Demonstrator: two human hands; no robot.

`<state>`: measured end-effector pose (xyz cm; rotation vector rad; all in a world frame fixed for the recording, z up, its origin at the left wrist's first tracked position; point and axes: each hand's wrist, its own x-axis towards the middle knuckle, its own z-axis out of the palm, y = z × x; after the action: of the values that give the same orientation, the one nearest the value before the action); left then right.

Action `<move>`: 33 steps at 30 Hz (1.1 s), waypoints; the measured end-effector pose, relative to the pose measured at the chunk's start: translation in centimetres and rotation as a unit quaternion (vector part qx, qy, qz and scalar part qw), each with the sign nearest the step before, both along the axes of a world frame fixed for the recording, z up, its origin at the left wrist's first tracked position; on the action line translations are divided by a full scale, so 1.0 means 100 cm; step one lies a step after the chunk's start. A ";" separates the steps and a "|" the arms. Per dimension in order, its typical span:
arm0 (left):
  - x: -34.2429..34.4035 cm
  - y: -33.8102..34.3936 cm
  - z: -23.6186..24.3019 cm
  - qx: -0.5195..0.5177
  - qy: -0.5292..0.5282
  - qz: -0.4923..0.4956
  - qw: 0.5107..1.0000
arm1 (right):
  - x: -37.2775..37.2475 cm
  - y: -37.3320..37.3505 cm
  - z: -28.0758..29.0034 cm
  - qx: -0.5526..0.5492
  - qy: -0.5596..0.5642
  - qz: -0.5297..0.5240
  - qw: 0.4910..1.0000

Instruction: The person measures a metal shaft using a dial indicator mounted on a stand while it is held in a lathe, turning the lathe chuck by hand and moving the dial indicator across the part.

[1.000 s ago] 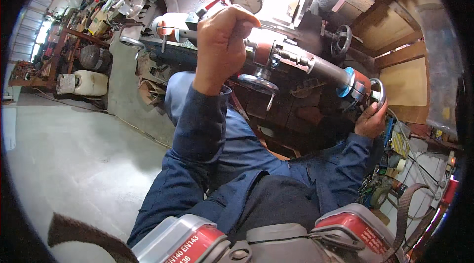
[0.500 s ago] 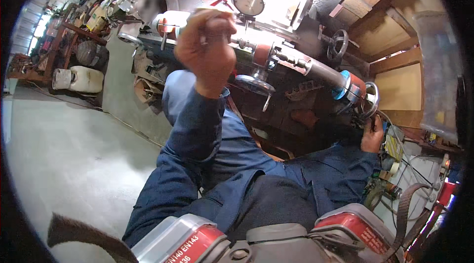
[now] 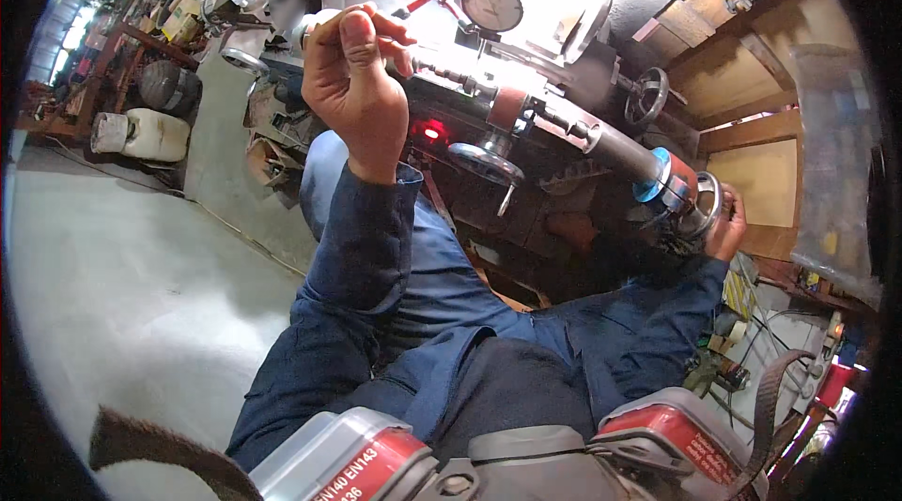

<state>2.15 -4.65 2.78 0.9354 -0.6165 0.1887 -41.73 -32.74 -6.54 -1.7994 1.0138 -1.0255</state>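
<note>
Left hand (image 3: 357, 92): was raised, fingers curled, thumb upright; whether they met on anything could not be told.
Right hand (image 3: 727, 227): lay at the rim of a metal wheel (image 3: 702, 211); whether it clamped there could not be told.
Metal wheel: stood just left of the right hand.
Dial gauge (image 3: 492, 6): sat beyond the left hand, rightward.
Cranked wheel (image 3: 486, 163): hung right of the left hand, nearer the body.

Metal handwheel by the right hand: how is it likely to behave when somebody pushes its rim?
The handwheel, mounted on the machine's end, would probably turn rather than slide away. Its metal ring suggests stiffness, with little flex. Its shiny, smooth-looking surface may be slightly slippery.
</note>
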 end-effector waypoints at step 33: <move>-0.005 -0.002 -0.006 -0.012 0.039 0.002 0.999 | -0.031 0.064 0.007 0.093 -0.021 0.040 0.995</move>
<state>1.67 -4.83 2.20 0.9168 -0.5394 0.1625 -44.83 -26.37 -5.84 -1.6466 0.9708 -0.8871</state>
